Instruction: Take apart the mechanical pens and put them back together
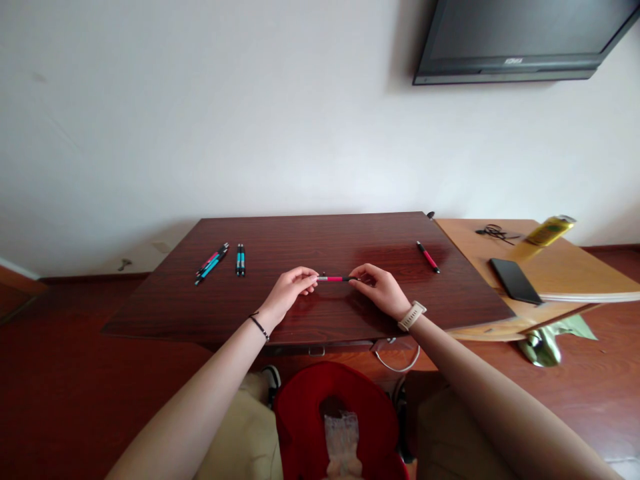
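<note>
A red pen [336, 279] with dark ends is held level over the front middle of the dark brown table [300, 237]. My left hand [293, 288] pinches its left end, and my right hand [376, 287] pinches the black right end; the fingertips cover both tips. To the left, two blue-and-black pens [241, 260] lie side by side. Farther left is a small pile of blue and red pens [212, 263], slanted and partly overlapping. On the right part of the table lies a single red pen [428, 257] with black ends.
A lighter wooden table [555, 267] adjoins on the right, bearing a black phone [515, 280], a dark cable [496, 232] and a yellow can [551, 231]. A television [520, 40] hangs on the wall above. A red stool [340, 393] is below, between the legs.
</note>
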`<state>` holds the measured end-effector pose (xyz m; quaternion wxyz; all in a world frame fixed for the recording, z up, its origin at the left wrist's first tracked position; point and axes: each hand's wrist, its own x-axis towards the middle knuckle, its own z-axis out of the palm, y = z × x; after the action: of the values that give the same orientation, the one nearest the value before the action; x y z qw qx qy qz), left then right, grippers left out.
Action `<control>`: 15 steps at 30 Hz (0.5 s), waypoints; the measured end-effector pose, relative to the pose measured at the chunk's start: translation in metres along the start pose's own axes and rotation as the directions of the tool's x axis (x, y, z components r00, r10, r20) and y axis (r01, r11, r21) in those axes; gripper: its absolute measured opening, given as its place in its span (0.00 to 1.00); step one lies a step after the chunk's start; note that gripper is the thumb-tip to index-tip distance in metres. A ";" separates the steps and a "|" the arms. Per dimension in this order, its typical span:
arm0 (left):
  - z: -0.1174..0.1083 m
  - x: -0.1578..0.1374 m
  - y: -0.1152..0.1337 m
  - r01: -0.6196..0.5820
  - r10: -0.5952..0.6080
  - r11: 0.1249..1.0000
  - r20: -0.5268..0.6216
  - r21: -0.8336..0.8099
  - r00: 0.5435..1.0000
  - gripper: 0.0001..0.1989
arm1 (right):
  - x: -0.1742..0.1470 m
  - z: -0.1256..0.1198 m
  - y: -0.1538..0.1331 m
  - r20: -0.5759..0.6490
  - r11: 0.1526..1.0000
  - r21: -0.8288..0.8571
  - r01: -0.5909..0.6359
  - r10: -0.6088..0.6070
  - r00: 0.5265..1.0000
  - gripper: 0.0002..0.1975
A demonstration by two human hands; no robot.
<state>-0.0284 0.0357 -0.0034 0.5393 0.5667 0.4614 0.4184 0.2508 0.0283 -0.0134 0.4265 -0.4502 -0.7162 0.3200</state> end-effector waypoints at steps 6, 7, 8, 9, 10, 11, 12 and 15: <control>0.000 0.000 0.000 -0.008 0.008 1.000 0.008 -0.005 1.000 0.18 | 0.000 0.000 -0.003 0.043 1.000 -0.012 -0.027 0.028 0.999 0.19; 0.000 0.000 -0.001 -0.009 0.009 1.000 0.010 -0.005 1.000 0.17 | -0.001 -0.001 -0.003 0.050 0.999 -0.015 -0.032 0.033 0.998 0.21; 0.000 0.000 -0.001 -0.008 0.009 1.000 0.011 -0.005 1.000 0.17 | -0.001 -0.001 -0.003 0.053 0.999 -0.018 -0.031 0.032 0.998 0.21; -0.001 0.000 -0.001 -0.007 0.007 1.000 0.011 -0.007 1.000 0.17 | -0.001 -0.001 -0.003 0.050 0.999 -0.023 -0.024 0.025 0.998 0.21; -0.001 0.000 -0.001 -0.006 0.006 1.000 0.011 -0.008 1.000 0.17 | 0.000 -0.001 -0.003 0.042 1.000 -0.027 -0.014 0.015 0.999 0.19; -0.001 0.000 -0.002 -0.005 0.006 1.000 0.010 -0.009 1.000 0.17 | 0.000 0.000 -0.002 0.032 0.999 -0.032 -0.002 0.003 0.999 0.17; -0.001 0.001 -0.002 -0.005 0.005 1.000 0.010 -0.010 1.000 0.17 | 0.000 0.000 -0.002 0.021 0.999 -0.035 0.008 -0.007 1.000 0.17; -0.001 0.000 -0.002 -0.004 0.004 1.000 0.009 -0.007 1.000 0.17 | 0.000 0.001 0.000 0.000 0.999 -0.033 0.019 -0.019 1.000 0.16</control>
<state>-0.0291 0.0363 -0.0051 0.5424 0.5676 0.4565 0.4185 0.2501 0.0283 -0.0139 0.4221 -0.4506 -0.7256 0.3038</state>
